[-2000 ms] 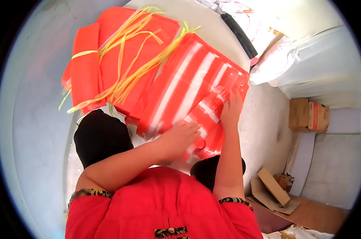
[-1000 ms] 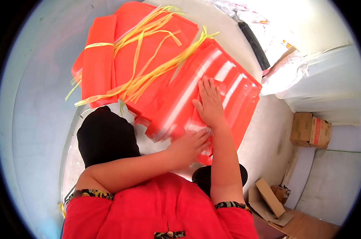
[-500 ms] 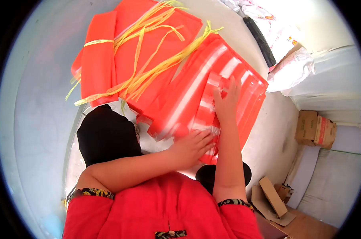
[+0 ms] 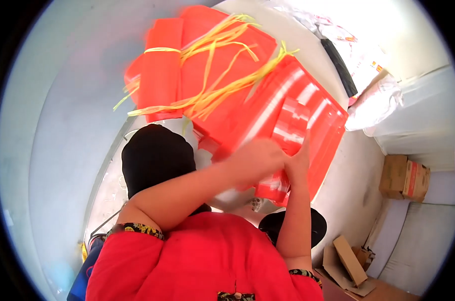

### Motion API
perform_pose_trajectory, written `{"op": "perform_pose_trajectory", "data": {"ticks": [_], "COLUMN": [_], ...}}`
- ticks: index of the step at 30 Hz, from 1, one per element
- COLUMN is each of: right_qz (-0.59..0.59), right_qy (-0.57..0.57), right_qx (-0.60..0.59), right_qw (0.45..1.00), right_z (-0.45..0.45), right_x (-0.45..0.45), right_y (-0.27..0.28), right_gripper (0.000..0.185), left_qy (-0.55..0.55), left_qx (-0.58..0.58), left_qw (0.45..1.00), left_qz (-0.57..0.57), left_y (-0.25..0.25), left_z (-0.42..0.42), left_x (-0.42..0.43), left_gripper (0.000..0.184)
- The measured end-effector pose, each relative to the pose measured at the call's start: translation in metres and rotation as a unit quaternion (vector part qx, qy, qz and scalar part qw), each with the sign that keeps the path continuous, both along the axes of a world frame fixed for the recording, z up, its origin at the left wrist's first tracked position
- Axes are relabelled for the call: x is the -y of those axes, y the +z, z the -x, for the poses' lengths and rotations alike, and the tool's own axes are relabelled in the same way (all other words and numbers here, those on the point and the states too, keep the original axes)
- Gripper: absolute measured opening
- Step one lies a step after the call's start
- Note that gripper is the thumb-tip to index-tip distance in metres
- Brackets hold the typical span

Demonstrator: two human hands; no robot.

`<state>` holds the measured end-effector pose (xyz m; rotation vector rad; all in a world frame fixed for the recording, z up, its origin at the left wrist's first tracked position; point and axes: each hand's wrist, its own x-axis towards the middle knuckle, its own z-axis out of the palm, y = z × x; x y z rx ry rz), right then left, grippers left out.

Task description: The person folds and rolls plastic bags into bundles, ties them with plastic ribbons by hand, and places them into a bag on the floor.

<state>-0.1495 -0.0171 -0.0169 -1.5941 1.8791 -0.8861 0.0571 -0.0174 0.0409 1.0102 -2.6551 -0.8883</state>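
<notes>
A narrow bundle of folded red plastic bags [image 4: 291,123] with whitish, shiny bands lies on a wider stack of red plastic bags [image 4: 323,143]. My right hand [image 4: 298,159] is closed around the right side of the bundle at its middle, index finger stretched along its edge. My left hand [image 4: 261,154] lies across the bundle from the left, against my right hand. Motion smears it, and its fingers are hidden. Below both hands, the bundle's lower end [image 4: 272,187] sticks out towards me.
Loose yellow plastic strips [image 4: 222,90] lie across the red sheets at the upper left. A folded red bundle [image 4: 160,70] there has a yellow tie round it. White sacks [image 4: 375,103] stand at the upper right. Cardboard boxes [image 4: 404,176] are on the right.
My left hand has moved up and right from the bundle's lower end to meet my right hand. My right hand has come down towards the bundle's middle. The whole view has shifted.
</notes>
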Motion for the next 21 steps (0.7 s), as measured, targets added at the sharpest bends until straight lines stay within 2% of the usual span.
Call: {"op": "perform_pose_trajectory", "data": {"ticks": [1,2,3,5,8,11,16,20,21], "right_qz": [-0.022,-0.04,-0.057,-0.068,-0.048,-0.037,-0.048,-0.063,-0.075], "right_qy": [-0.007,-0.012,-0.019,-0.03,-0.038,-0.038,-0.044,-0.061,-0.066], "right_qx": [-0.004,0.016,0.035,0.065,0.087,0.106,0.141,0.359,0.422], "right_qw": [1.0,0.999,0.998,0.995,0.994,0.993,0.988,0.929,0.901], "right_z": [-0.01,-0.015,-0.019,-0.02,-0.013,-0.008,-0.002,0.006,0.007], "right_x": [-0.002,-0.004,-0.005,-0.007,-0.007,-0.005,-0.003,-0.005,-0.007], "right_y": [0.016,0.025,0.033,0.035,0.017,0.012,0.007,0.005,0.008], "right_gripper": [0.116,0.115,0.114,0.113,0.112,0.113,0.108,0.102,0.098], "left_qy": [0.066,0.205,0.334,0.43,0.485,0.504,0.485,0.49,0.488], "left_qx": [-0.006,-0.111,-0.212,-0.138,-0.075,-0.012,0.003,0.018,-0.039], "left_qw": [0.998,0.968,0.904,0.855,0.83,0.842,0.863,0.863,0.864], "left_qz": [0.024,0.095,0.163,0.255,0.266,0.192,0.143,0.124,0.117], "left_y": [0.002,-0.022,-0.048,-0.057,-0.076,-0.079,-0.083,-0.072,-0.07], "left_z": [-0.018,-0.022,-0.026,-0.057,-0.093,-0.108,-0.116,-0.117,-0.116], "left_x": [0.008,0.012,0.017,0.036,0.046,0.044,0.048,0.054,0.054], "left_gripper": [0.027,0.026,0.025,0.037,0.046,0.052,0.05,0.051,0.051]}}
